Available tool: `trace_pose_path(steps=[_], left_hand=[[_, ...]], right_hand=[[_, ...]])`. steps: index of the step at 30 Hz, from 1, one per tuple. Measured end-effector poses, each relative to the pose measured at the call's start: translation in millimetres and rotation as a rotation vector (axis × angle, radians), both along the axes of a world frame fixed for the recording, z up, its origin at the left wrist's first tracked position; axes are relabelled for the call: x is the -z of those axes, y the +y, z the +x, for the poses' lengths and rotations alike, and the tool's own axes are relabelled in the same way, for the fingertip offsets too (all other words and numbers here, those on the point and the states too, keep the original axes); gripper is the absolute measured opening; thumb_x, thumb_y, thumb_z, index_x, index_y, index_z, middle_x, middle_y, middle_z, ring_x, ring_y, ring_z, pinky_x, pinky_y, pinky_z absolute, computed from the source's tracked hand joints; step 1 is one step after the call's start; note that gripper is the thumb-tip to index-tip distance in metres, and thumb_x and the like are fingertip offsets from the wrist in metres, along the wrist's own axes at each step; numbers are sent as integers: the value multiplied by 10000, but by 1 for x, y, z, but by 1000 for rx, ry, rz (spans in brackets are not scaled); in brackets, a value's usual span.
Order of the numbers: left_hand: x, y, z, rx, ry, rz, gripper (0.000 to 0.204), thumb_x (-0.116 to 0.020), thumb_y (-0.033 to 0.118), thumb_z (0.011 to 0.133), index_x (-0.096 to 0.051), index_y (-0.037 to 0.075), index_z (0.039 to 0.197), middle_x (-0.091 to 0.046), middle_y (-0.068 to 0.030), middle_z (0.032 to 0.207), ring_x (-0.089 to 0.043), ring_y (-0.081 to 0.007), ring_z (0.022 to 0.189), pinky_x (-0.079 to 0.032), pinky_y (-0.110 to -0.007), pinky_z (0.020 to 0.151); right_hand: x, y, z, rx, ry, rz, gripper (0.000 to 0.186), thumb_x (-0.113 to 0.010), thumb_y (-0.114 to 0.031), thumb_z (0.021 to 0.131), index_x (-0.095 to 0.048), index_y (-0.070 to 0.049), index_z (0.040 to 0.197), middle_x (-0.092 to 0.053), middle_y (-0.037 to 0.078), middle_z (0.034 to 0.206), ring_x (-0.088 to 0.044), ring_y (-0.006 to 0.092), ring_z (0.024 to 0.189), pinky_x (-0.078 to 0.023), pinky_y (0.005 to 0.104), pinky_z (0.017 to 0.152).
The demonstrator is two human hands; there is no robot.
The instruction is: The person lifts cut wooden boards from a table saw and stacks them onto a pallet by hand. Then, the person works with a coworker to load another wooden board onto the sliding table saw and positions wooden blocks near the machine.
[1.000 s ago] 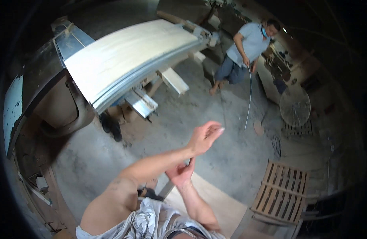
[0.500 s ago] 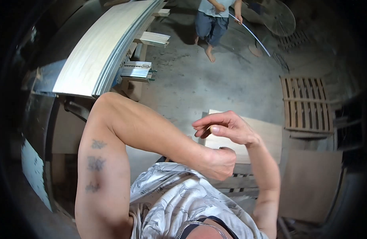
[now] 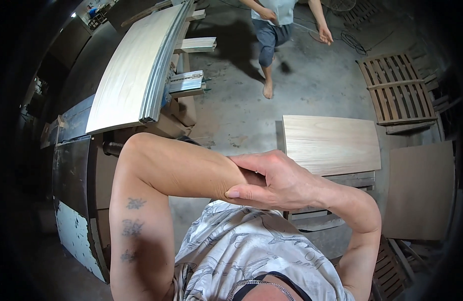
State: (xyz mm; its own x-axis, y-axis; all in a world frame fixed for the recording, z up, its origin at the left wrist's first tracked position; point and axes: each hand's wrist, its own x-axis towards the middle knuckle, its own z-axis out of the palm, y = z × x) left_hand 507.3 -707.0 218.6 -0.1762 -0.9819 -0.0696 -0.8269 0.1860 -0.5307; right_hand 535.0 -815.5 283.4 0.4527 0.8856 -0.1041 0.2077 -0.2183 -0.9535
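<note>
1. A workshop with a grey, scuffed concrete floor [image 3: 231,108] surrounds a pale, wood-grained rectangular board [image 3: 332,145], which rests low on a weathered, slatted wooden support [image 3: 349,180].
2. Left of the board, well apart, stands a long, pale wooden panel [image 3: 136,65] on layers edged in silvery grey; the lens makes it look curved.
3. Right of the board and farther from the wearer lies a brown slatted wooden pallet [image 3: 397,88]. Right and nearer is a flat, plain brown sheet [image 3: 420,193].
4. Beyond the board, to its left, a barefoot co-worker in a pale shirt and dark shorts [image 3: 267,40] stands on the floor.
5. On the near, left side of the board, the wearer's right hand [image 3: 276,180] is curled around the bare left forearm [image 3: 191,168] near the wrist, fingers over the far side and thumb on the near side. The left hand is mostly hidden behind it; I cannot tell how far open it is.
6. The step in hand seems to be gripping or rubbing the arm, with the board unheld. Handling the board would call for uncurling the right hand first.
</note>
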Motion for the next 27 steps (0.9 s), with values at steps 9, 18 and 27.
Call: trace_pose_path(steps=[9,18,27], left_hand=[[37,87,-26,-208,88,-31,218,-672,253,758,-712,50,827,-712,-77,829,-679,-221,757,-485,-374,647],[76,194,-24,-407,173,-98,232,-679,260,769,-707,47,859,-718,-79,861,-697,-223,804,-505,-372,684],[130,276,-34,-729,336,-268,249,-686,266,781,-702,44,891,-725,-81,892,-714,-224,852,-524,-369,721]], right_hand=[[2,93,-25,-19,-130,92,586,-689,-218,991,-481,-99,1524,-646,209,1361,-659,342,1217,-520,396,1022],[35,214,-21,-92,-270,230,466,-716,-113,951,-631,-102,1409,-667,161,1230,-681,264,1037,-536,344,896],[79,274,1,-105,-259,177,223,-718,-47,922,-753,-16,1140,-662,143,1212,-667,217,1049,-523,312,910]])
